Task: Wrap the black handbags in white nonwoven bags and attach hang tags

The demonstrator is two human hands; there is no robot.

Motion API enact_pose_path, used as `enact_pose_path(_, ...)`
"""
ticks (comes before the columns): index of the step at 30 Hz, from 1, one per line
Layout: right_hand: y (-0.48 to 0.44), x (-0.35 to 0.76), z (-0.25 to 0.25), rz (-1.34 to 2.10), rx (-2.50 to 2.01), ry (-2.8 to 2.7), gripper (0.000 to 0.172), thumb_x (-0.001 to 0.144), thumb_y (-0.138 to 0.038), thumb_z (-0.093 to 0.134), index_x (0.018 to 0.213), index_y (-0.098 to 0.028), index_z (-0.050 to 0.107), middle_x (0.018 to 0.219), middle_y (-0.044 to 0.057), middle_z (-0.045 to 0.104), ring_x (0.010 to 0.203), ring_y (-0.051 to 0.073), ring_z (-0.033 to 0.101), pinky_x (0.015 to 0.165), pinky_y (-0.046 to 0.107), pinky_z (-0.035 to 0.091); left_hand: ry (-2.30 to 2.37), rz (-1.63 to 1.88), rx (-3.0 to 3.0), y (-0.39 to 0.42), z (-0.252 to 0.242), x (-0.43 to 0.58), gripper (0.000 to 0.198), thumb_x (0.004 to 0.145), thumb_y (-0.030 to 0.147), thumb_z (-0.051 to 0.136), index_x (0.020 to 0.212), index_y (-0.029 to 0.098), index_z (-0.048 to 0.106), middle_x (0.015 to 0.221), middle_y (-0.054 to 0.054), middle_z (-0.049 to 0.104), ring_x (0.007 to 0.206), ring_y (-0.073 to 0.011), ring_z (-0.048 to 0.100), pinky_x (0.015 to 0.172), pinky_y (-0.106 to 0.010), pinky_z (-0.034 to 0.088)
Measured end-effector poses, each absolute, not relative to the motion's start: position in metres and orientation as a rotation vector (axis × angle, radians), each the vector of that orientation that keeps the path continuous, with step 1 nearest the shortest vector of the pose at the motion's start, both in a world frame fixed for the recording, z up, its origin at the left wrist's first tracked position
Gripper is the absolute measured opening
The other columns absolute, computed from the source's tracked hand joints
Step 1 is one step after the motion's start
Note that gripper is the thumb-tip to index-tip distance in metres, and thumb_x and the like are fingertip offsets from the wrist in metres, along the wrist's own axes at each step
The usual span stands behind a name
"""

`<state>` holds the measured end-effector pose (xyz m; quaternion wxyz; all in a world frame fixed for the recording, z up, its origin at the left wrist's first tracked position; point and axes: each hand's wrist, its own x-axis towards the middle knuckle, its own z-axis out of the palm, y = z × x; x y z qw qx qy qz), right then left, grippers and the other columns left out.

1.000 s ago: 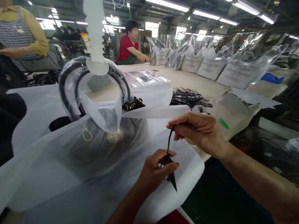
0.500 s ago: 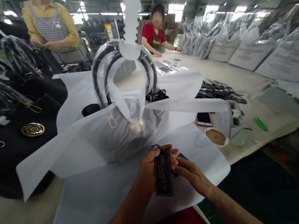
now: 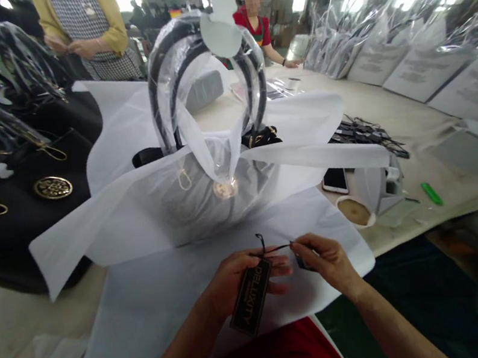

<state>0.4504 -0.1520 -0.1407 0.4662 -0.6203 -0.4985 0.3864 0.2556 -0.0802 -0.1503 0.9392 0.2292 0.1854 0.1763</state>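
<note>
My left hand (image 3: 237, 277) holds a black hang tag (image 3: 252, 298) with gold lettering, its thumb pressed near the tag's top end. From the tag a thin black cord (image 3: 280, 248) runs across to my right hand (image 3: 325, 256), which pinches it between thumb and fingers. A small dark piece (image 3: 304, 263) hangs just below the right fingertips, partly hidden. Beyond both hands lies a handbag (image 3: 219, 200) under white wrapping paper (image 3: 113, 221). Its dark handles (image 3: 160, 88) stand upright in clear plastic, and a round gold emblem (image 3: 225, 188) shows at its front.
Black handbags (image 3: 12, 223) stand at left. On the right are a phone (image 3: 334, 180), a tape roll (image 3: 357, 211), a green cutter (image 3: 431, 194) and a heap of black tags (image 3: 367, 136). Plastic-wrapped bags (image 3: 413, 70) line the back right. Two people work across the table.
My right hand has moved away from the left, drawing the cord out between them. The hang tag has tilted in my left hand. The camera view has dipped slightly.
</note>
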Motion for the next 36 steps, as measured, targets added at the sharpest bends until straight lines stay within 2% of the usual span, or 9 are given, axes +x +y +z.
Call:
enact_pose_path(6,-0.144,0.454,-0.140,0.602,-1.615,-1.247,0.026,0.080,-0.044,0.060,0.070,-0.020,0.061,0.053,-0.004,0.046,0.050,0.009,0.041,0.049,0.023,0.036,0.330,0.278,0.504,-0.086,-0.151,0.253,0.038,0.078,0.017,0.052,0.114,0.007,0.058,0.101,-0.020,0.069,0.082,-0.0276,0.070,0.068,-0.034,0.053)
enact_pose_path(10,-0.141,0.459,-0.140,0.479,-1.648,-1.200,0.029,0.079,-0.046,0.060,0.069,-0.019,0.062,0.051,-0.005,0.045,0.049,0.009,0.040,0.047,0.022,0.035,0.337,0.261,0.562,-0.089,-0.151,0.253,0.037,0.075,0.018,0.054,0.110,0.007,0.058,0.095,-0.019,0.071,0.068,-0.0235,0.070,0.057,-0.028,0.052)
enact_pose_path(15,-0.139,0.467,-0.138,0.428,-1.698,-1.128,0.033,0.078,-0.049,0.060,0.068,-0.018,0.062,0.050,-0.005,0.044,0.048,0.008,0.038,0.047,0.022,0.034,0.409,0.282,0.629,-0.093,-0.148,0.252,0.032,0.078,0.021,0.055,0.107,0.008,0.057,0.093,-0.018,0.071,0.061,-0.0187,0.068,0.053,-0.024,0.050)
enact_pose_path(21,-0.141,0.467,-0.139,0.564,-1.706,-1.122,0.031,0.076,-0.048,0.063,0.071,-0.018,0.065,0.050,-0.005,0.046,0.047,0.008,0.037,0.044,0.022,0.031,0.485,0.322,0.703,-0.094,-0.145,0.252,0.040,0.083,0.038,0.059,0.112,0.011,0.054,0.092,-0.016,0.071,0.060,-0.0161,0.066,0.053,-0.023,0.048)
enact_pose_path(28,-0.145,0.452,-0.141,0.792,-1.664,-1.179,0.029,0.073,-0.046,0.063,0.074,-0.017,0.067,0.048,-0.004,0.047,0.045,0.008,0.040,0.044,0.022,0.033,0.543,0.346,0.798,-0.094,-0.145,0.252,0.049,0.086,0.040,0.056,0.126,0.014,0.050,0.090,-0.013,0.071,0.060,-0.0140,0.065,0.056,-0.024,0.047)
enact_pose_path(32,-0.146,0.447,-0.142,0.931,-1.630,-1.159,0.027,0.073,-0.045,0.065,0.074,-0.018,0.065,0.047,-0.006,0.046,0.045,0.008,0.041,0.045,0.021,0.034,0.550,0.365,0.830,-0.094,-0.148,0.250,0.047,0.085,0.040,0.057,0.124,0.013,0.052,0.090,-0.012,0.070,0.061,-0.0140,0.064,0.056,-0.025,0.047)
enact_pose_path(36,-0.147,0.442,-0.143,1.047,-1.544,-1.145,0.025,0.074,-0.042,0.067,0.070,-0.018,0.061,0.056,-0.004,0.053,0.055,0.009,0.048,0.054,0.023,0.039,0.550,0.375,0.852,-0.094,-0.150,0.250,0.042,0.084,0.042,0.058,0.115,0.014,0.057,0.090,-0.011,0.070,0.061,-0.0136,0.064,0.057,-0.025,0.047)
